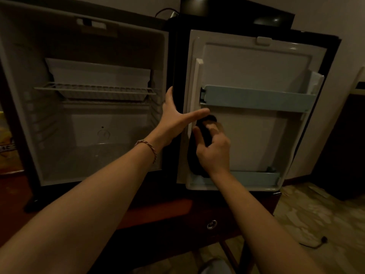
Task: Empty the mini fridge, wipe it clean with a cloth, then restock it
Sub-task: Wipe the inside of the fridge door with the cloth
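Mini fridge [94, 123] found emptied; wiping stage. Door liner [256, 139] being rubbed, dark cloth [199, 147] clutched in right hand [214, 153]; left hand [175, 119] spread, bracing door edge. Next: lower shelf, then restocking, judged.

Both my bare forearms reach forward and up from the bottom of the view, the left from about 7 o'clock, the right from about 5 o'clock. My left hand [175, 117] is open, palm turned toward 3 o'clock, fingers straight and pointing to 12 o'clock, thumb stretched out toward 3 o'clock. A braided bracelet [147, 148] circles my left wrist. My right hand [212, 149] sits just below that thumb, at about 5 o'clock from it, back of the hand facing me. Its fingers curl and grip a dark cloth [197, 155], thumb on the near side; the fingertips look blurred.
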